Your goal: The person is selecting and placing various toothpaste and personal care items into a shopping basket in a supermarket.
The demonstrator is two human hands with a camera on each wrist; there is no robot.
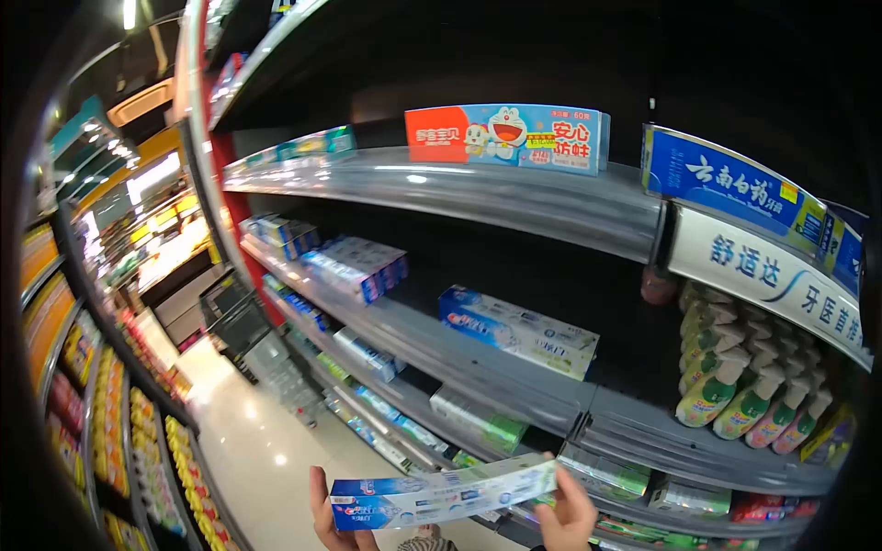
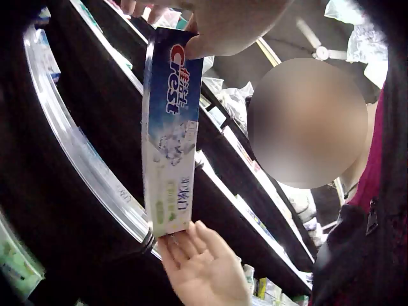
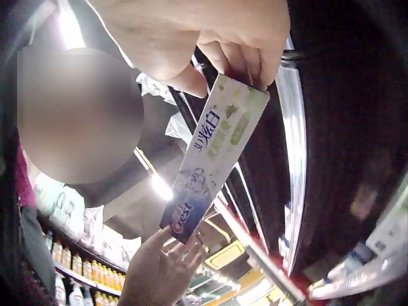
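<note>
A long blue and white Crest toothpaste box (image 1: 446, 492) is held level between both hands in the head view, in front of the lower shelves. The left hand (image 1: 342, 523) grips its blue end, and the right hand (image 1: 568, 510) holds the pale end. In the left wrist view the box (image 2: 171, 137) hangs between the left hand (image 2: 239, 25) above and the right hand (image 2: 207, 268) below. The right wrist view shows the box (image 3: 213, 150) with the right hand (image 3: 197, 38) at its white end and the left hand (image 3: 159, 271) at its blue end.
A similar Crest box (image 1: 519, 331) lies on the middle shelf. Above it stands a red and blue cartoon box (image 1: 505, 138). Pump bottles (image 1: 735, 395) crowd the shelf at right. More boxes fill the lower shelves; an aisle floor (image 1: 253, 441) and another stocked shelf are at left.
</note>
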